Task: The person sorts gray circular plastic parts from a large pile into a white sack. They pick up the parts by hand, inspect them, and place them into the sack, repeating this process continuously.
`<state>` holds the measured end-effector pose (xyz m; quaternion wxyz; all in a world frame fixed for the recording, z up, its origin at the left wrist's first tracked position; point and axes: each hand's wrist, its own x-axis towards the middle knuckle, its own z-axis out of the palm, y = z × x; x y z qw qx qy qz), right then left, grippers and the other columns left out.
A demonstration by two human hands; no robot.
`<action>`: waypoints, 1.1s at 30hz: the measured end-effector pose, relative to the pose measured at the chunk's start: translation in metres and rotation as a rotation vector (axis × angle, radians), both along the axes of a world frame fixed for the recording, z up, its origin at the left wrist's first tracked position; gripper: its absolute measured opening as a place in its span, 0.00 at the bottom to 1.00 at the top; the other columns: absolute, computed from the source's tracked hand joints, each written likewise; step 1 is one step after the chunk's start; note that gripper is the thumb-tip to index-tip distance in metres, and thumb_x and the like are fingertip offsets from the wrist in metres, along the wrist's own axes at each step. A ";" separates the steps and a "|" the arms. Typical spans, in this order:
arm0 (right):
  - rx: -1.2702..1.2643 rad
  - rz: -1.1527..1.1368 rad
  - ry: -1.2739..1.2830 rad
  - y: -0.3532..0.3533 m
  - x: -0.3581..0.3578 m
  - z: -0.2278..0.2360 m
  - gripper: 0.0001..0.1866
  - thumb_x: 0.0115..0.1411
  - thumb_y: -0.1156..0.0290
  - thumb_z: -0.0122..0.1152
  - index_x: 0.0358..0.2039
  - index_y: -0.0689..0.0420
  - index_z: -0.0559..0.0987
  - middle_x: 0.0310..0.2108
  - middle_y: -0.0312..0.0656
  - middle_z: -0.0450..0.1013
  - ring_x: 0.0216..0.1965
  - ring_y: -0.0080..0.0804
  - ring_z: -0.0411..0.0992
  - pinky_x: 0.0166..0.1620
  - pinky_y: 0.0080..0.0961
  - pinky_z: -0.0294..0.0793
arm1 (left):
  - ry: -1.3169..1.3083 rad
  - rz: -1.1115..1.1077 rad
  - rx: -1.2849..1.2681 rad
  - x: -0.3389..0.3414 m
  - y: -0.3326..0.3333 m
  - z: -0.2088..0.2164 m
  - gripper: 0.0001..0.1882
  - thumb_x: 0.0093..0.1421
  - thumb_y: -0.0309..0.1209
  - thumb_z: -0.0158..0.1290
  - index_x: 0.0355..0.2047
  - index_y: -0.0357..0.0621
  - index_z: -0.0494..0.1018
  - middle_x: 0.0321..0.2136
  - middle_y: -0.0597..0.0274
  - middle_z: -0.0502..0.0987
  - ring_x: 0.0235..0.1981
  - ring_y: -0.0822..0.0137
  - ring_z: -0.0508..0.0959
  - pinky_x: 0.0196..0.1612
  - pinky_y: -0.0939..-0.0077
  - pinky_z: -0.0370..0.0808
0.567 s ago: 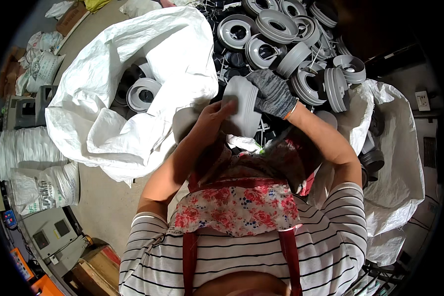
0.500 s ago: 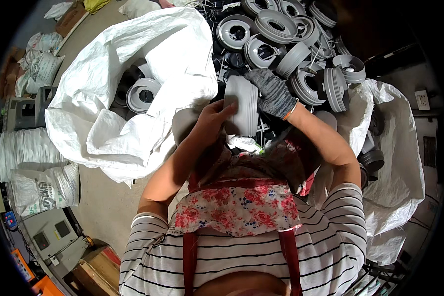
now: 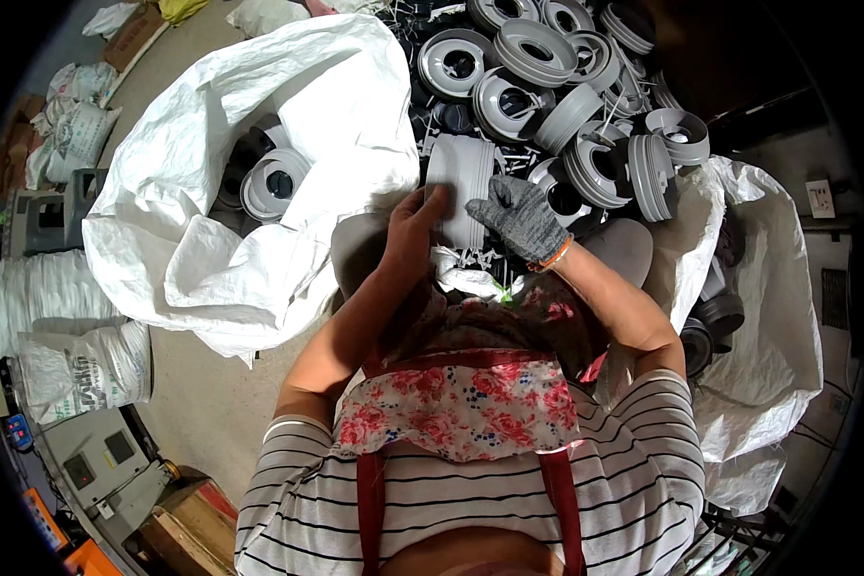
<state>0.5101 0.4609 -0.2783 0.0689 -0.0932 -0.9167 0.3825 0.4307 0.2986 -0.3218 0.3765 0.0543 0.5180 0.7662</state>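
A light grey ribbed plastic ring (image 3: 459, 182) is held on edge over my lap. Bare, my left hand (image 3: 415, 228) is closed on the ring's left side, the thumb against its rim. My right hand (image 3: 523, 223), in a dark grey knitted glove, is closed at the ring's lower right side with thumb and fingers against it. Similar grey rings (image 3: 536, 52) lie heaped just beyond my hands, mixed with thin plastic offcuts and dark parts (image 3: 453, 117).
To the left stands a large open white woven sack (image 3: 192, 144), with grey rings (image 3: 275, 184) inside. Another open white sack (image 3: 773, 317) at the right holds dark round parts (image 3: 722, 313). Packed white bags (image 3: 62, 298), a grey machine box (image 3: 101, 461) and a carton (image 3: 187, 523) line the far left.
My right hand has come down and left, from the ring's upper right side to its lower right. The ring has shifted slightly left and turned a little; my left hand still holds it.
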 end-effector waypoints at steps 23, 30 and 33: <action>0.227 0.016 0.424 -0.031 0.023 -0.035 0.12 0.57 0.64 0.57 0.25 0.60 0.73 0.19 0.48 0.64 0.21 0.45 0.66 0.25 0.39 0.63 | 0.563 0.154 -0.327 0.024 0.004 0.011 0.21 0.67 0.40 0.35 0.39 0.32 0.70 0.32 0.52 0.75 0.35 0.62 0.75 0.40 0.69 0.71; -0.105 -0.285 0.196 0.015 0.024 -0.023 0.10 0.57 0.66 0.58 0.34 0.59 0.75 0.26 0.41 0.72 0.26 0.29 0.70 0.28 0.27 0.68 | 1.048 0.129 -0.398 0.016 -0.025 -0.009 0.16 0.64 0.33 0.42 0.47 0.33 0.66 0.36 0.47 0.73 0.37 0.57 0.75 0.41 0.66 0.72; -0.263 -0.201 -0.006 0.028 0.034 0.010 0.21 0.56 0.58 0.61 0.19 0.63 0.71 0.14 0.45 0.64 0.16 0.31 0.60 0.25 0.32 0.63 | 0.223 0.231 -0.257 -0.008 -0.032 0.024 0.15 0.62 0.33 0.49 0.46 0.37 0.67 0.33 0.58 0.73 0.34 0.68 0.73 0.36 0.74 0.71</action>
